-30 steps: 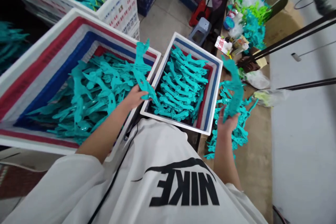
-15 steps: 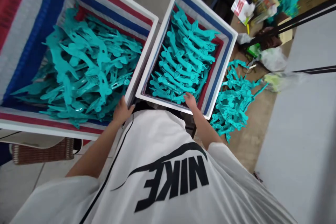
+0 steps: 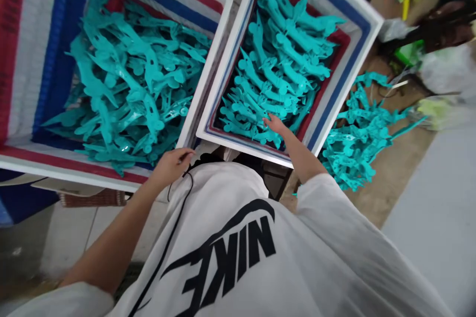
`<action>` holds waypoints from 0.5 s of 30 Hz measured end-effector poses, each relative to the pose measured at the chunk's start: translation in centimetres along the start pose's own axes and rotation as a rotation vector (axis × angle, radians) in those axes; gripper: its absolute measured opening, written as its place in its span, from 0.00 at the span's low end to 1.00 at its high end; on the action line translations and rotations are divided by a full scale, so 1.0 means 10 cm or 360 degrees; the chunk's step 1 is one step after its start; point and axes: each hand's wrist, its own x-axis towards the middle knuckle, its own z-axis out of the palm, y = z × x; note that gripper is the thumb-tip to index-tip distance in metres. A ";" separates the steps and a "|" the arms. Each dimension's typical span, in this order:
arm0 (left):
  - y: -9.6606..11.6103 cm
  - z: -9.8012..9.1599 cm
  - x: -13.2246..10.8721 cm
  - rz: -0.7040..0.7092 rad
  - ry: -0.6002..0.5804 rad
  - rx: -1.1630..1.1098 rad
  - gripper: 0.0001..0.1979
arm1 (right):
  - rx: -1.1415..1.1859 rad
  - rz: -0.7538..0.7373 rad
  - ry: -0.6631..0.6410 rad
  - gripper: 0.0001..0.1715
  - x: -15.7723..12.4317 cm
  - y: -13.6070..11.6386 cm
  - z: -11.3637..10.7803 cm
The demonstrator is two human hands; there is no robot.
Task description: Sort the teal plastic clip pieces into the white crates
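Observation:
Two white crates with red and blue stripes stand side by side before me. The large left crate (image 3: 208, 64) holds a loose heap of teal plastic parts (image 3: 126, 89). The smaller right crate (image 3: 327, 104) holds teal parts (image 3: 282, 64) laid in neat rows. My left hand (image 3: 171, 164) curls over the near right corner of the left crate, fingers bent. My right hand (image 3: 274, 123) reaches into the right crate, fingers resting on the front row of teal parts; its grip is hidden.
A pile of teal plastic sprues (image 3: 357, 133) lies on the brown surface right of the small crate. Bags and clutter (image 3: 439, 59) sit at the upper right. A woven stool top (image 3: 92, 199) shows under the left crate. My white shirt fills the foreground.
The teal pieces both hands held up a second ago are gone. My right hand went down into the right crate; my left hand dropped to the left crate's corner. The view moved closer.

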 end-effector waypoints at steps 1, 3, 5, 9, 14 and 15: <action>0.16 0.08 0.08 0.0088 -0.0079 -0.0068 0.24 | 0.0316 -0.0052 0.0012 0.29 -0.16 -0.07 -0.03; 0.51 0.30 0.27 0.0265 -0.0273 -0.0237 0.27 | 0.0965 -0.0110 0.0072 0.37 -0.54 -0.25 -0.08; 0.92 0.54 0.45 0.0426 -0.0441 -0.0443 0.37 | 0.1369 -0.0191 0.0136 0.44 -0.92 -0.47 -0.13; 1.72 0.88 0.66 0.0720 -0.0636 -0.0844 0.67 | 0.1457 -0.0686 0.0251 0.57 -1.63 -0.87 -0.27; 2.09 0.91 0.69 0.0950 -0.0851 -0.1062 0.73 | 0.0869 -0.1063 0.0423 0.79 -2.29 -0.92 -0.27; 2.08 0.89 0.71 0.0960 -0.0882 -0.1099 0.73 | 0.0777 -0.1055 0.0474 0.82 -2.36 -0.88 -0.23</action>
